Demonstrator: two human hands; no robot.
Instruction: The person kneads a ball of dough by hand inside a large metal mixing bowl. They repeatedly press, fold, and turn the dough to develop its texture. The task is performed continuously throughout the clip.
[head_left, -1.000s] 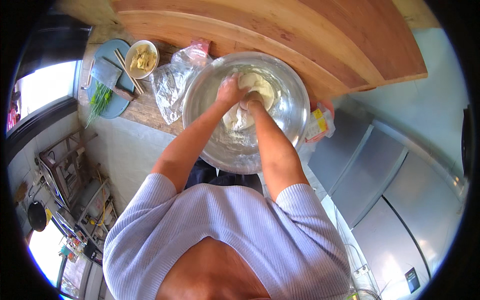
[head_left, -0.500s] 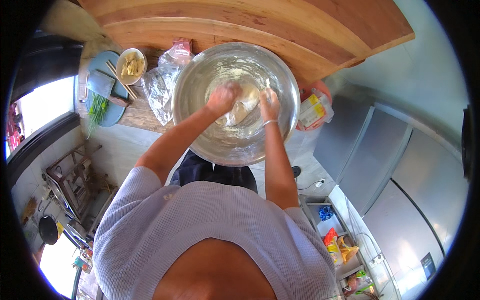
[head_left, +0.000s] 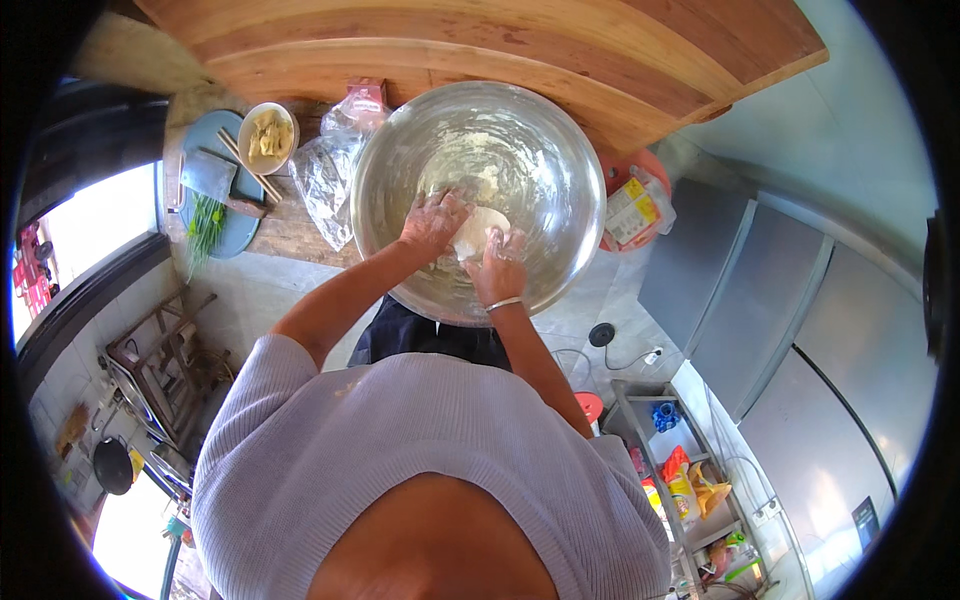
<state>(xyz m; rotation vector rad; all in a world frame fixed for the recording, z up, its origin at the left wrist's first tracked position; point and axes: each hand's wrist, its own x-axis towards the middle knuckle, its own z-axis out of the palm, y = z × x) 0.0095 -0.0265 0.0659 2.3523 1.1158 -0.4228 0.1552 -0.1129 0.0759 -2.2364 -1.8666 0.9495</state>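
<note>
A wide steel bowl (head_left: 575, 180) dusted with flour stands in front of me. In its lower middle lies a pale lump of dough (head_left: 478, 228). My left hand (head_left: 435, 222) rests against the dough's left side, floury fingers stretched out toward the far side of the bowl. From the near right, my right hand (head_left: 498, 264) presses on the dough with its fingers bent over the edge. A bracelet circles the right wrist. The dough's underside is hidden.
Left of the bowl are a crumpled clear plastic bag (head_left: 325, 185), a small bowl (head_left: 270, 160) of pale yellow pieces, chopsticks (head_left: 262, 180), a cleaver (head_left: 210, 175) and green stalks (head_left: 205, 222) on a blue board (head_left: 240, 232). A reddish tub (head_left: 612, 172) holding a package stands right.
Both hands have come nearer to me in the bowl. The right hand has moved down and left onto the dough, which now looks more compact. My view has shifted slightly.
</note>
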